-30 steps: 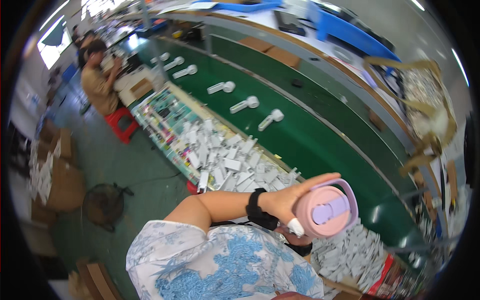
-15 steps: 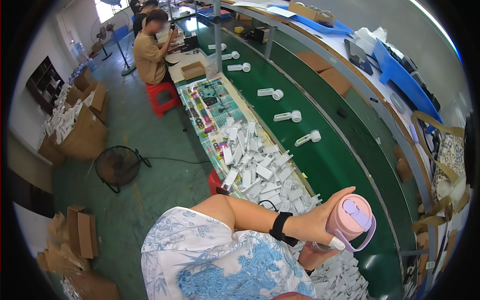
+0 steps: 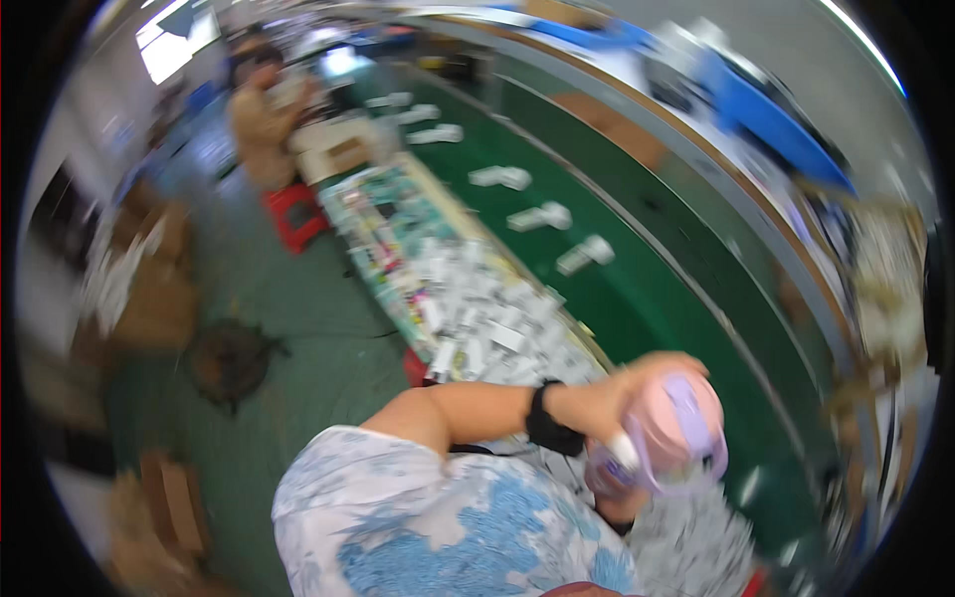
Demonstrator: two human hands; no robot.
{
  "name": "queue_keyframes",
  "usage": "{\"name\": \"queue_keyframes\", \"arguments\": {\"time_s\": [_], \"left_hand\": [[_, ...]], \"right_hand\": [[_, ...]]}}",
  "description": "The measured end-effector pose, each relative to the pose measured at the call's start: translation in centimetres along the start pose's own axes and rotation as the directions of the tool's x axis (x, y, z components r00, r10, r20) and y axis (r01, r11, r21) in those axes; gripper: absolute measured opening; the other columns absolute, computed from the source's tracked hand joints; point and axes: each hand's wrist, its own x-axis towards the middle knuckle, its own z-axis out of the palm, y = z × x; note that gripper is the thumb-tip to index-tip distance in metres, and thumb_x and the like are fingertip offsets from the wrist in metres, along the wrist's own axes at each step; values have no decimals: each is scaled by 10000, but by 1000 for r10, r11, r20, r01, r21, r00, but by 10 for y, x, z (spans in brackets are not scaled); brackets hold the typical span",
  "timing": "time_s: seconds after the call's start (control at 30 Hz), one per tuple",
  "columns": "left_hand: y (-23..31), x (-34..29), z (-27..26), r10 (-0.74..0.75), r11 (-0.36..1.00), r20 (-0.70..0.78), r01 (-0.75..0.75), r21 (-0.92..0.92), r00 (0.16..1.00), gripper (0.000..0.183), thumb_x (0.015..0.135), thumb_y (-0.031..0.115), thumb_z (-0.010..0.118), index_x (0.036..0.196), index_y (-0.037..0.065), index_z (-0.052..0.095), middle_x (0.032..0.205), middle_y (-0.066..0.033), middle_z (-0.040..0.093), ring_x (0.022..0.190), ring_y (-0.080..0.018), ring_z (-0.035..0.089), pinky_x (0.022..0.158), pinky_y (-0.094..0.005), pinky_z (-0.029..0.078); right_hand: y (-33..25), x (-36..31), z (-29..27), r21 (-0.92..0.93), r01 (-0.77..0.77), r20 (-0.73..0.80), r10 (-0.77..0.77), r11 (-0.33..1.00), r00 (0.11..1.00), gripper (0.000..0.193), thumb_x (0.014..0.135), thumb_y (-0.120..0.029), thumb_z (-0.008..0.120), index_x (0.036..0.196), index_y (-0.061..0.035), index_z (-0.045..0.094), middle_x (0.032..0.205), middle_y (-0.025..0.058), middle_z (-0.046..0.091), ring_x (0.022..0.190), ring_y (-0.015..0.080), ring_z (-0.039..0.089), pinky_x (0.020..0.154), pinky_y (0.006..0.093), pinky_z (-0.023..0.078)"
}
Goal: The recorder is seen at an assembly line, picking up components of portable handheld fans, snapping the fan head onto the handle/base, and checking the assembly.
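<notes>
A pink drinking bottle (image 3: pixel 686 413) with a lilac flip lid and carrying loop is upright-tilted in front of me at the lower right. My left hand (image 3: pixel 622 398), black band at its wrist and a white wrap on the thumb, grips it round the top from the left. Lower down, my right hand (image 3: pixel 623 504) is closed against the bottle's body, mostly hidden by lid, loop and blur. Beneath and beside both hands lie heaps of white plastic casings (image 3: pixel 487 313) on the workbench.
Several white handheld fans (image 3: pixel 542 216) lie along the green conveyor (image 3: pixel 637 298). A seated person (image 3: pixel 264 124) works farther up the bench near a red stool (image 3: pixel 295 214). On the floor at left stand a black fan (image 3: pixel 231 363) and cartons (image 3: pixel 159 294). A shelf holds blue trays (image 3: pixel 776 114).
The view has swung and blurred, so the bench and conveyor sit further left. The bottle and both hands have shifted slightly left, and the bottle still stays in my grip.
</notes>
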Motion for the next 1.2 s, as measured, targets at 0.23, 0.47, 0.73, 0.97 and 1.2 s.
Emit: {"name": "queue_keyframes", "arguments": {"time_s": [0.23, 0.47, 0.73, 0.97, 1.2], "left_hand": [[26, -17, -12, -212, 910, -388, 36, -413, 897, 605, 800, 142, 617, 1292, -5, 296, 1159, -173, 516, 1036, -245, 547, 888, -367, 475], [18, -12, -2, -220, 923, -467, 26, -385, 856, 613, 812, 195, 615, 1289, -18, 296, 1131, -182, 535, 997, -240, 575, 852, -347, 503], [18, -15, -2, -142, 973, -358, 63, -223, 923, 730, 747, 236, 692, 1296, -23, 287, 1152, -145, 526, 1039, -207, 550, 892, -328, 468], [18, -13, -1, -193, 962, -449, 78, -263, 873, 597, 793, 177, 597, 1282, -17, 315, 1114, -181, 535, 989, -241, 568, 843, -349, 491], [9, -16, -6, -132, 990, -246, 116, -80, 960, 1077, 483, 286, 857, 1322, -15, 252, 1203, -119, 481, 1109, -189, 486, 958, -319, 383]], "right_hand": [[-94, 61, -10, 930, -172, 69, 305, 325, 950, 585, 941, -266, 373, 1415, -146, 51, 1436, 117, 192, 1298, 256, 247, 1030, 400, 255], [-88, 48, -20, 986, -145, 116, 272, 87, 955, 565, 949, -251, 345, 1417, -172, 38, 1450, 95, 162, 1301, 261, 237, 1028, 427, 273], [-88, 43, -20, 985, -146, 116, 269, 93, 956, 537, 949, -244, 351, 1414, -159, 96, 1439, 106, 191, 1277, 259, 284, 1015, 425, 295], [-91, 45, -21, 982, -144, 95, 339, 124, 936, 488, 948, -236, 363, 1389, -102, 200, 1405, 116, 272, 1236, 247, 345, 990, 401, 327], [-46, 24, -9, 912, -270, 105, 460, 309, 882, 413, 948, -293, 371, 1272, -37, 400, 1315, 126, 410, 1166, 229, 412, 941, 365, 359]]}}
